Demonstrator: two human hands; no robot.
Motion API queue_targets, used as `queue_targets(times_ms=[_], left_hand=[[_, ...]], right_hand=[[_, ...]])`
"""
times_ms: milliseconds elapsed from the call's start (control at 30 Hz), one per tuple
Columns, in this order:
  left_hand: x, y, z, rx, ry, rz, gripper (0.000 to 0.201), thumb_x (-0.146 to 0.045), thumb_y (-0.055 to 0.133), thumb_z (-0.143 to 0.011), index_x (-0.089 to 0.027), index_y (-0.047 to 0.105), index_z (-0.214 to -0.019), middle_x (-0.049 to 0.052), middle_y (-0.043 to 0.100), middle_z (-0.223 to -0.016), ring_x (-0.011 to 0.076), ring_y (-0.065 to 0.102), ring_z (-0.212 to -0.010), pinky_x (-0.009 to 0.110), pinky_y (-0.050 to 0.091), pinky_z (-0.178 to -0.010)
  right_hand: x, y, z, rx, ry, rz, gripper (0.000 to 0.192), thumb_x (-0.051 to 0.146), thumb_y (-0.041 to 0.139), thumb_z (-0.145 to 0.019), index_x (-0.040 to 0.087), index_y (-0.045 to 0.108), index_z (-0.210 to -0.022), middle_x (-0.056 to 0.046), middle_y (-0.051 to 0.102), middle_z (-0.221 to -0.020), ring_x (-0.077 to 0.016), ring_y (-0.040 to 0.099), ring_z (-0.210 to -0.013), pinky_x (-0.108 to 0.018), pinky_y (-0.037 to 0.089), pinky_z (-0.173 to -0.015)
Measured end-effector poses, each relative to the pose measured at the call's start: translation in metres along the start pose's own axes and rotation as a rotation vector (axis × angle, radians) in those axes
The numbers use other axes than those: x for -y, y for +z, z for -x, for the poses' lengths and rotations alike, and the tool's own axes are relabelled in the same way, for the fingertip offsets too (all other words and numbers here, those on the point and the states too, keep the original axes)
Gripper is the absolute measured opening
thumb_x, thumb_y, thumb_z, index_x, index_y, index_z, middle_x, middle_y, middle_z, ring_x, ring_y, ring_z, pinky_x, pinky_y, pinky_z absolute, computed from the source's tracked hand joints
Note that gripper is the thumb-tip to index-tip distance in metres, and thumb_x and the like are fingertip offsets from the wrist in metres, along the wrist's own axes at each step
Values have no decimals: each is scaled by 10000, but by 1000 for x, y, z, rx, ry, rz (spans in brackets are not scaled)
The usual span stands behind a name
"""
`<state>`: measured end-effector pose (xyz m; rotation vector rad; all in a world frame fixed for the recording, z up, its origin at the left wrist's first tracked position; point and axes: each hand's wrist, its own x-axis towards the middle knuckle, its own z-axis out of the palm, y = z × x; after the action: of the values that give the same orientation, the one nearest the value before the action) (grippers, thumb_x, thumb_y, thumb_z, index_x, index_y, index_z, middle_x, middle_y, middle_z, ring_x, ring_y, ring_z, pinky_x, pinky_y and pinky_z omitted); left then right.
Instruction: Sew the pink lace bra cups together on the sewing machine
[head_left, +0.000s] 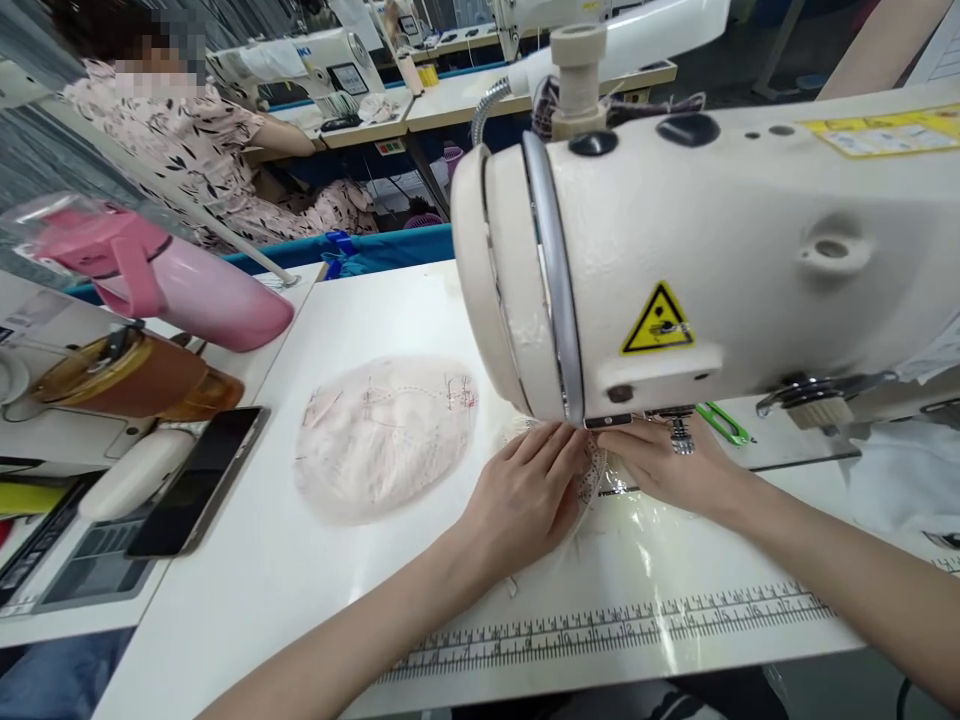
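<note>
My left hand (529, 490) rests on the machine bed with its fingers curled over a piece of pale, see-through lace fabric (592, 478). Across from it, my right hand (667, 465) has its fingers drawn together at the same fabric's edge, partly behind the sewing machine (712, 250). The machine's head hides the needle area and the far side of the lace. To the left of my hands, a rounded piece of sheer pale fabric (386, 440) with dark and red markings lies flat on the white table (300, 600).
A phone (199, 485), a white rounded object (135, 475), an amber container (127, 375) and a pink tumbler (187, 280) line the left side. Green thread snips (724, 424) lie behind my right hand. A printed ruler (600, 630) edges the table. Another person (172, 150) sits beyond.
</note>
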<state>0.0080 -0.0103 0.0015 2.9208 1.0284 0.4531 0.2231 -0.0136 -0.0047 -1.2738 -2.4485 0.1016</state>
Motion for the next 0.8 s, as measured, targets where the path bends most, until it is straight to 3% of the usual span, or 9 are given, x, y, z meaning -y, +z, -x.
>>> queue_targets(times_ms=[133,267,367,533,633,800], left_hand=[[4,3,-1,-37,-27,1,393,-230,432,-902,-98,551,-1253,113,668,-1131,263,614,-1025,406,521,-865],[6,5,-3,-47,-35,7,363,-231,433,-894,-106,573,-1204,88,696,-975,239,626,-865,382,526,-777],[7,5,-3,-73,-34,-8,338,-232,431,-893,-108,592,-1162,76,699,-918,232,626,-847,367,516,-790],[6,5,-3,-83,-24,-30,347,-219,427,-882,-94,585,-1165,87,697,-927,234,619,-839,368,508,-780],[5,4,-3,-80,-26,-28,341,-211,418,-880,-98,587,-1154,79,697,-922,233,608,-817,364,506,-742],[5,2,-4,-80,-19,-35,339,-213,408,-891,-99,593,-1151,81,696,-951,235,610,-847,366,509,-754]], right_hand=[[-3,12,5,-15,90,-45,361,222,411,-933,350,618,-1200,-27,692,-980,-197,625,-812,-311,512,-614],[-5,16,7,-4,70,-46,371,215,415,-937,322,594,-1244,-37,689,-977,-190,629,-824,-320,520,-675],[-6,15,6,7,13,-61,354,180,434,-919,309,627,-1188,-24,688,-945,-180,634,-847,-308,518,-723],[-8,13,5,-92,-29,-145,306,159,494,-894,289,651,-1123,-45,678,-943,-198,634,-868,-303,515,-703],[-10,7,3,-40,-80,-156,344,146,474,-901,309,620,-1167,-43,672,-951,-196,632,-849,-308,508,-674],[-8,4,0,-62,-40,-152,316,157,450,-916,304,628,-1132,-53,664,-868,-191,632,-760,-305,501,-598]])
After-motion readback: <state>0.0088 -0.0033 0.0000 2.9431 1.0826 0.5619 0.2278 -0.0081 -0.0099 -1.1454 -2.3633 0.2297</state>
